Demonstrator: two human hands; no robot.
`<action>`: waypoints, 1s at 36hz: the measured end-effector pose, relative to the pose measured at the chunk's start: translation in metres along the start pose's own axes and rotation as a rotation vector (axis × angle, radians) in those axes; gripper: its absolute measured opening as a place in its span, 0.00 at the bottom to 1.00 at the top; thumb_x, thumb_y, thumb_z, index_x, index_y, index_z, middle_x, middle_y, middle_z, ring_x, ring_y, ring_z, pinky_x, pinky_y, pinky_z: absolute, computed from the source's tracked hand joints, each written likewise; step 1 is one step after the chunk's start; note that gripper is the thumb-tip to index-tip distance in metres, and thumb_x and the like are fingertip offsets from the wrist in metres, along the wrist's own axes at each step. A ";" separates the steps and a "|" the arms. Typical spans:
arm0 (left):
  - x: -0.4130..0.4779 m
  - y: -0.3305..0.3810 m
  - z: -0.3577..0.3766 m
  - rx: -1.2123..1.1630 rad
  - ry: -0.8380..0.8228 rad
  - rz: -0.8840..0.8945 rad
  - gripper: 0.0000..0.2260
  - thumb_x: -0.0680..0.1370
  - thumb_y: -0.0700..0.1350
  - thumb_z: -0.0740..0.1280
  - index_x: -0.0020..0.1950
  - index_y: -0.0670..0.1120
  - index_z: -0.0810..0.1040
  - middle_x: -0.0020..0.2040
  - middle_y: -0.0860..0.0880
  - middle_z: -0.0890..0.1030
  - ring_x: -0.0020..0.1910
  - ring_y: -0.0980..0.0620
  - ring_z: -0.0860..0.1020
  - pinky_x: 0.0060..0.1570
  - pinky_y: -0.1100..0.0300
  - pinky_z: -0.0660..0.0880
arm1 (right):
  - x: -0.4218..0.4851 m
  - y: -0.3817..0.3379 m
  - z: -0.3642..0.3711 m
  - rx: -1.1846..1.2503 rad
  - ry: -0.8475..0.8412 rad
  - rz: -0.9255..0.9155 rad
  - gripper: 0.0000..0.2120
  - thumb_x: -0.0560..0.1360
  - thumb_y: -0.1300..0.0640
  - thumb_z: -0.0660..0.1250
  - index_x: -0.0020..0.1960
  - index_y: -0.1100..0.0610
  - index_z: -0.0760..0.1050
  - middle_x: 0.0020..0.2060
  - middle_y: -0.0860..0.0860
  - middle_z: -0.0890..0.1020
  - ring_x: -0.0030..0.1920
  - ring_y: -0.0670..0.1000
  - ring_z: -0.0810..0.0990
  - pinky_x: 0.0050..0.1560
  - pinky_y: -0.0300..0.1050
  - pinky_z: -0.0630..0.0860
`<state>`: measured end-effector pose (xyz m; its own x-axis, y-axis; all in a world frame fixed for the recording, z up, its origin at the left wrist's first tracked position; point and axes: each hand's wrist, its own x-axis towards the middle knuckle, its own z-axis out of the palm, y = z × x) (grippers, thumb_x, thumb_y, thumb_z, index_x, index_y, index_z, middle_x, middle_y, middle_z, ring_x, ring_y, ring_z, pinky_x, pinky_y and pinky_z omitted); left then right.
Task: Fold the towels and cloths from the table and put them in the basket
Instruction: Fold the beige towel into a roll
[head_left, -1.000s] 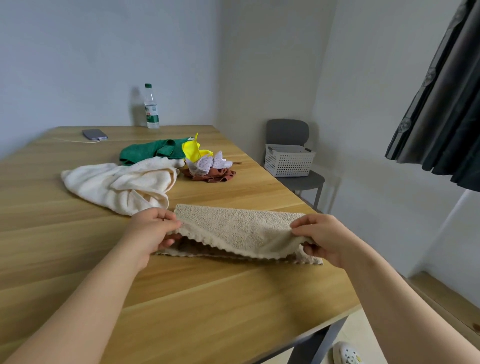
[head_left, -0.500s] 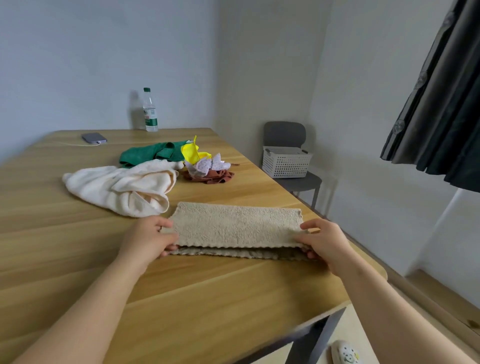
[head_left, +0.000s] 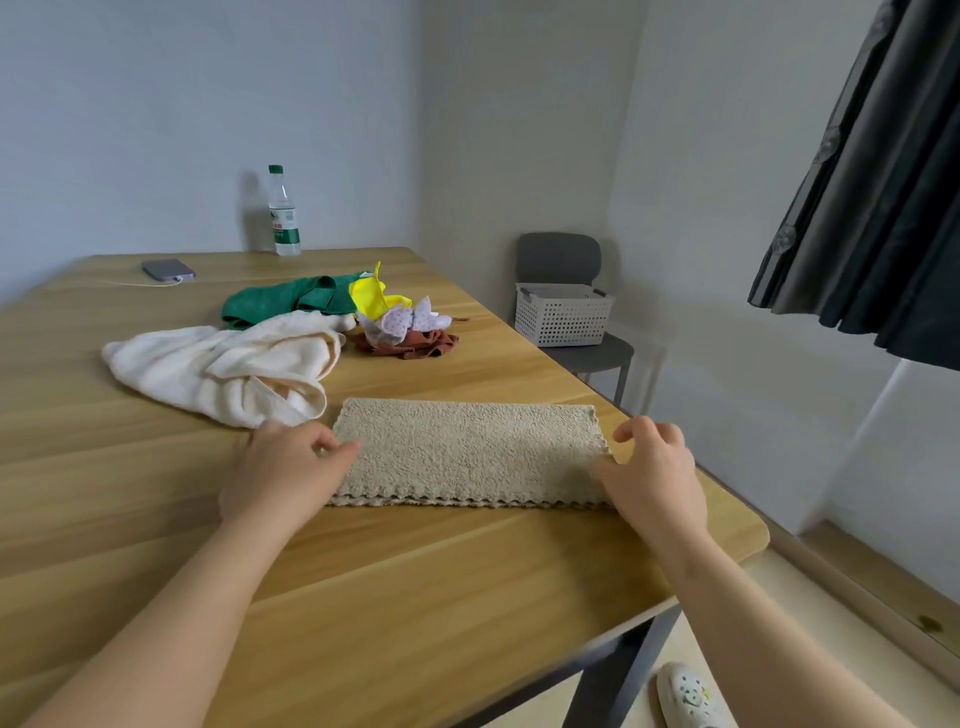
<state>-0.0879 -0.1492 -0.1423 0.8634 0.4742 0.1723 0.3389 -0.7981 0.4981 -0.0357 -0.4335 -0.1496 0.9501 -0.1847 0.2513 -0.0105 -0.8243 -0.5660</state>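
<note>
the beige towel (head_left: 467, 452) lay folded flat on the table (head_left: 415, 597) between the hands, its top layer lowered since a moment earlier. the left hand (head_left: 283, 473) rested on its left edge, perhaps pinching it; i could not tell. the right hand (head_left: 654, 473) touched the right edge, fingers loosely lifted. the white basket (head_left: 563, 317) sat well beyond the right hand.

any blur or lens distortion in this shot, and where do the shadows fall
Head view: the wide-angle lens leans the curtain outward; the left hand is slightly motion-blurred while the beige towel is sharp; light is soft and even, the bottle throwing a faint shadow leftward on the wall.
</note>
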 end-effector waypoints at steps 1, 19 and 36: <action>-0.001 0.002 0.002 0.044 0.033 0.049 0.12 0.76 0.59 0.60 0.53 0.56 0.76 0.58 0.50 0.72 0.61 0.47 0.69 0.57 0.52 0.69 | -0.003 0.000 0.001 -0.070 0.013 -0.005 0.16 0.76 0.50 0.62 0.62 0.51 0.69 0.63 0.51 0.69 0.60 0.53 0.70 0.57 0.50 0.72; -0.016 0.022 0.030 0.382 -0.402 0.380 0.23 0.81 0.58 0.42 0.76 0.59 0.44 0.77 0.58 0.41 0.75 0.56 0.39 0.73 0.46 0.37 | 0.001 -0.011 0.003 -0.169 -0.152 0.071 0.11 0.79 0.47 0.57 0.51 0.56 0.68 0.47 0.51 0.78 0.53 0.55 0.74 0.56 0.50 0.64; 0.001 0.010 0.024 -0.434 -0.139 0.133 0.15 0.82 0.49 0.54 0.68 0.54 0.69 0.52 0.54 0.79 0.28 0.57 0.72 0.30 0.61 0.69 | 0.007 -0.068 0.011 0.501 0.035 -0.072 0.10 0.77 0.56 0.63 0.58 0.52 0.67 0.38 0.42 0.72 0.36 0.41 0.72 0.32 0.39 0.71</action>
<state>-0.0747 -0.1656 -0.1578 0.9406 0.3006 0.1579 0.0601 -0.6052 0.7938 -0.0247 -0.3731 -0.1176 0.9318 -0.1621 0.3248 0.2134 -0.4792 -0.8514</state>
